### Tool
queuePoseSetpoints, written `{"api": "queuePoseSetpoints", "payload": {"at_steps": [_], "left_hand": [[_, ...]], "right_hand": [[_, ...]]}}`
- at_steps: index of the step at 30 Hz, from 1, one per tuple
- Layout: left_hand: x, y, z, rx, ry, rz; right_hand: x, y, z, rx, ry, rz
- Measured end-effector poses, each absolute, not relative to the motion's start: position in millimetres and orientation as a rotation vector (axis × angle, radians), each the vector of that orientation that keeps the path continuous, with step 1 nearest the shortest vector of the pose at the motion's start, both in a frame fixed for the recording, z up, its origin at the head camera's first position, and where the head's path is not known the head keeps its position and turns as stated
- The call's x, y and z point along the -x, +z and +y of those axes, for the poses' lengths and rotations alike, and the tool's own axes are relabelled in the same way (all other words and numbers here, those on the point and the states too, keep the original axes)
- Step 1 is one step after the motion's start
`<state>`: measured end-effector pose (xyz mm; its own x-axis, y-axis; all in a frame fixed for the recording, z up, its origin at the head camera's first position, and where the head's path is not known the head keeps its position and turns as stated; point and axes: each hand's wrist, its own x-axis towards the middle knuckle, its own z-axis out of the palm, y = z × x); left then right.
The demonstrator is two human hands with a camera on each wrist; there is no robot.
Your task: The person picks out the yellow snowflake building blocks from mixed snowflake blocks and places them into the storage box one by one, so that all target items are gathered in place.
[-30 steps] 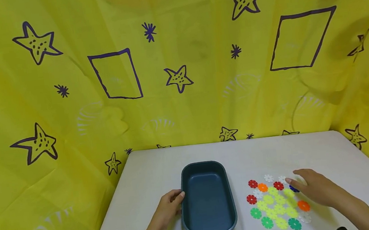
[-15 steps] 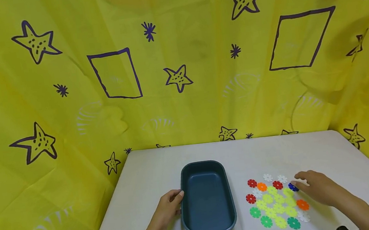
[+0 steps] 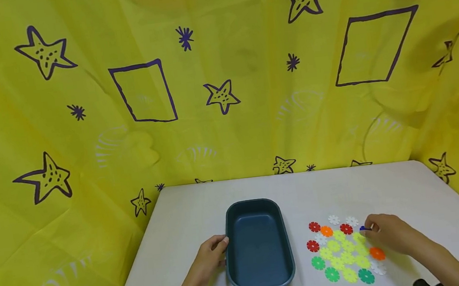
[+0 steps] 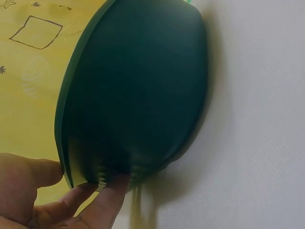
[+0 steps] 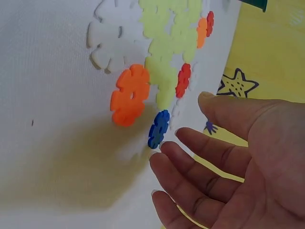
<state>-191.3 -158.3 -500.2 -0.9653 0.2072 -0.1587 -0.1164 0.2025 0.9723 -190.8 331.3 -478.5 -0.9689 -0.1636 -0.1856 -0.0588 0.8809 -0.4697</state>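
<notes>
A dark teal rectangular bin (image 3: 260, 252) stands on the white table, nothing in it. My left hand (image 3: 208, 258) grips its left rim, thumb at the edge and fingers against the outer wall (image 4: 138, 95). To the right, a flat cluster of notched plastic snowflake discs (image 3: 347, 258) lies on the table, mostly yellow. At its far right edge is a blue disc (image 5: 158, 129), partly covered by my right hand (image 3: 393, 233) in the head view. In the right wrist view, the fingers (image 5: 190, 164) curve loosely, tips right beside the blue disc, the thumb apart from them.
Red (image 3: 314, 227), orange (image 3: 377, 253), green (image 3: 332, 275) and white discs (image 3: 333, 220) ring the yellow ones. A yellow curtain (image 3: 229, 138) with drawn starfish hangs behind the table (image 3: 194, 208) and along its sides. A black object (image 3: 422, 285) shows below my right forearm.
My right hand has shifted slightly and its fingers have drawn in over the blue disc, which showed more fully half a second ago. The left hand and the bin hold their place.
</notes>
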Motion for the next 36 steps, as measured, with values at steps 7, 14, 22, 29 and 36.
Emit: {"api": "queuePoseSetpoints", "payload": {"at_steps": [7, 14, 22, 29, 36], "left_hand": [[189.8, -499.6, -158.4, -0.093, 1.841, 2.209], [189.6, -501.3, -159.9, -0.087, 1.844, 2.205], [189.7, -501.7, -158.9, -0.085, 1.84, 2.214], [188.4, -500.2, -158.5, -0.088, 1.845, 2.211], [188.4, -498.4, -158.1, -0.087, 1.858, 2.207]], "right_hand": [[196.1, -488.4, 327.1, 0.108, -0.657, 2.787], [201.0, -491.8, 319.9, 0.053, -0.586, 2.774], [199.9, -490.8, 315.6, 0.045, -0.611, 2.774], [203.9, -492.3, 316.2, 0.009, -0.607, 2.767], [205.1, -489.4, 316.5, 0.089, -0.634, 2.786]]}}
